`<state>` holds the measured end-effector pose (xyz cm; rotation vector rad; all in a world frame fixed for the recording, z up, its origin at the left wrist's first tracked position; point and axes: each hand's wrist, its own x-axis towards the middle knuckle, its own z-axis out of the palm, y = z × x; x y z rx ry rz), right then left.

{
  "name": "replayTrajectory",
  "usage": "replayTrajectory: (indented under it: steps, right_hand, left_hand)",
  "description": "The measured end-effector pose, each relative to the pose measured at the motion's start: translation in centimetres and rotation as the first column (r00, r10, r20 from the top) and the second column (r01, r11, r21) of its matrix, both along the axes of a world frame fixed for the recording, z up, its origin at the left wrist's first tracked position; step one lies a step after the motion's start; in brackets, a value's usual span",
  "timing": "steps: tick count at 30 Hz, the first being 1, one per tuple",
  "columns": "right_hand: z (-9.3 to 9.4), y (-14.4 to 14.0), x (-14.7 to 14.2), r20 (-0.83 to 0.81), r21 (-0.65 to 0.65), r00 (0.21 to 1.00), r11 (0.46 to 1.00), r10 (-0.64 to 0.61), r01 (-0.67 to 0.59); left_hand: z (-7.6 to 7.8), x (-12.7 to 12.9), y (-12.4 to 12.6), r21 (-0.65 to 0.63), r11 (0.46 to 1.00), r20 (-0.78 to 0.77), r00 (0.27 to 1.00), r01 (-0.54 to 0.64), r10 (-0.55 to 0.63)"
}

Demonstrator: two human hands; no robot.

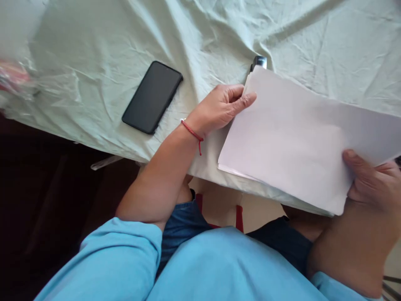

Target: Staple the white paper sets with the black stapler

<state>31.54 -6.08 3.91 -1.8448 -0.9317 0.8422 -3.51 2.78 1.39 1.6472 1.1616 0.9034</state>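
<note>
We hold a thin stack of smooth white paper sheets [300, 142], rectangular, lying tilted over the table's near edge. Our left hand [221, 108] pinches its far corner between thumb and fingers; our right hand [374, 184] clamps the near corner, thumb pressed on top. A small dark stapler [258, 62] peeks out behind the sheets. A glossy black phone [152, 96] lies well apart on the wrinkled pale-green cloth [94, 54].

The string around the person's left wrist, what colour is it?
Red. The string circles the left hand's wrist, one end dangling; the head view shows it plainly.
</note>
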Motion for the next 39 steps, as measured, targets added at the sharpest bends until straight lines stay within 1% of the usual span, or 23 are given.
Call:
replayTrajectory:
  steps: [2, 4, 6, 8, 11, 13, 15, 18, 21, 22, 24, 27, 30, 33, 37, 39]
  right_hand:
    - [0.0, -0.4, 0.6, 0.004, -0.143, 0.999, 0.989, 0.034, -0.033]
    - [-0.1, -0.8, 1.4, -0.009, -0.305, 0.998, 0.95, 0.063, -0.063]
    - [-0.2, -1.0, 2.2, 0.0, -0.418, 0.997, 0.906, 0.078, -0.071]
    - [-0.4, -0.9, 2.7, -0.005, -0.474, 0.995, 0.876, 0.097, -0.088]
    - [-0.6, -0.6, 2.5, -0.04, -0.499, 0.994, 0.86, 0.101, -0.108]
    - [-0.7, -0.4, 2.0, -0.042, -0.489, 0.995, 0.866, 0.094, -0.102]
    - [-0.7, -0.3, 1.4, -0.026, -0.45, 0.994, 0.887, 0.101, -0.102]
    - [-0.6, -0.3, 0.4, -0.015, -0.344, 0.992, 0.931, 0.123, -0.121]
    - [-0.3, -0.2, -0.2, -0.029, -0.288, 0.993, 0.95, 0.117, -0.121]
    - [-0.2, -0.1, -0.4, -0.039, -0.285, 0.993, 0.951, 0.112, -0.119]
    - [0.0, 0.0, -0.7, -0.044, -0.251, 0.993, 0.961, 0.108, -0.116]
    - [0.1, 0.0, -1.0, -0.008, -0.124, 0.993, 0.985, 0.12, -0.12]
    - [0.1, -0.2, -1.3, 0.037, -0.004, 0.995, 0.996, 0.094, -0.094]
    - [0.1, -0.1, -1.5, 0.017, 0.071, 0.997, 0.995, 0.07, -0.071]
    - [0.0, 0.1, -1.3, -0.012, 0.098, 0.996, 0.991, 0.089, -0.088]
    - [-0.1, 0.2, -1.0, -0.019, 0.085, 0.996, 0.992, 0.091, -0.089]
  left_hand:
    - [-0.2, 0.0, 0.2, 0.005, 1.0, 0.015, 1.0, -0.017, 0.017]
    - [-0.4, 0.0, 0.3, 0.009, 1.0, 0.026, 0.999, -0.026, 0.026]
    - [-0.6, 0.0, 0.3, 0.032, 0.999, -0.001, 0.999, -0.035, 0.035]
    - [-0.7, -0.1, 0.4, 0.062, 0.998, -0.066, 0.998, -0.013, 0.017]
    - [-0.8, -0.1, 0.3, 0.14, 0.987, -0.248, 0.968, 0.073, -0.036]
    - [-0.7, -0.1, 0.1, 0.183, 0.974, -0.37, 0.927, 0.136, -0.06]
    - [-0.7, -0.1, -0.2, 0.205, 0.963, -0.433, 0.898, 0.175, -0.071]
    - [-0.5, -0.4, -0.7, 0.203, 0.953, -0.439, 0.891, 0.225, -0.116]
    - [-0.2, -0.8, -1.0, 0.178, 0.941, -0.416, 0.889, 0.286, -0.192]
    - [-0.2, -0.9, -1.0, 0.174, 0.943, -0.411, 0.891, 0.285, -0.193]
    - [-0.2, -1.0, -1.0, 0.174, 0.955, -0.427, 0.892, 0.24, -0.146]
    - [-0.4, -0.9, -0.8, 0.184, 0.967, -0.464, 0.883, 0.175, -0.071]
    - [-0.7, -0.7, -0.7, 0.206, 0.961, -0.454, 0.888, 0.185, -0.073]
    - [-0.6, -0.6, -0.7, 0.222, 0.954, -0.46, 0.885, 0.2, -0.078]
    - [0.1, -0.5, -0.7, 0.191, 0.96, -0.471, 0.877, 0.205, -0.094]
    - [0.3, -0.6, -0.6, 0.166, 0.976, -0.43, 0.901, 0.138, -0.054]
